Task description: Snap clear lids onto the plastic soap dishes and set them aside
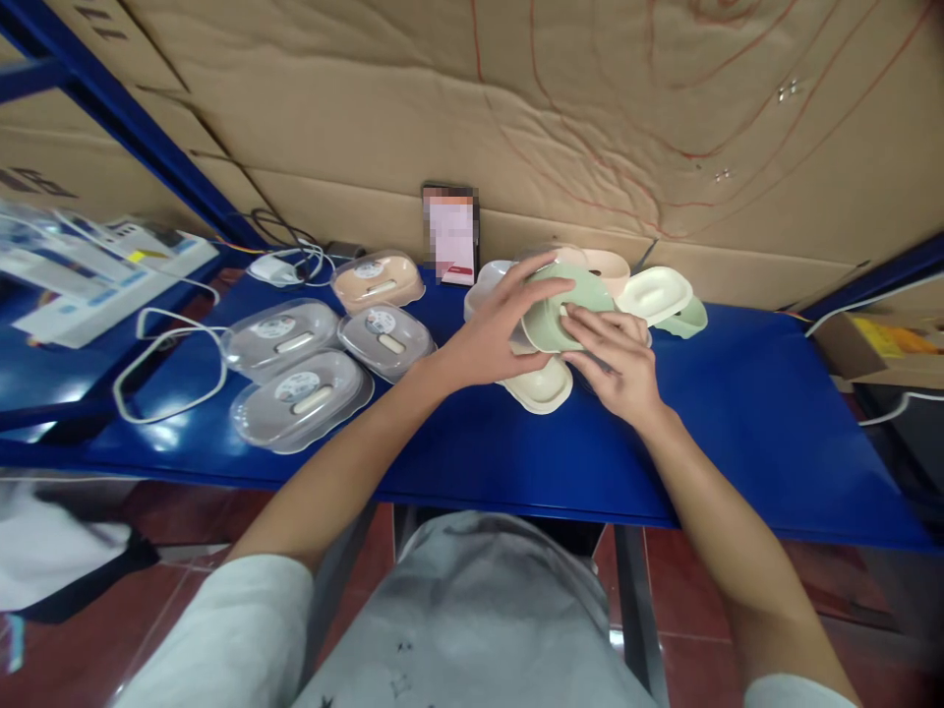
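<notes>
A light green plastic dish (547, 320) is held up over the blue table between my two hands. My left hand (508, 320) curls around its left side, thumb below and fingers over the top. On the near right side of the dish, the bent fingers of my right hand (616, 359) press against it; a small pale bit shows at their tips, too hidden to name. Under and around my hands lie a cream dish (542, 388), another cream dish (655, 293), a peach dish (606, 267) and a second green dish (684, 318).
Several lidded plastic boxes (302, 398) sit on the left of the blue table (472, 457). A phone (451, 236) leans against the cardboard (354, 147) behind. White cables (169, 418) and a charger (274, 268) lie at the left. An open carton (877, 349) stands at the right.
</notes>
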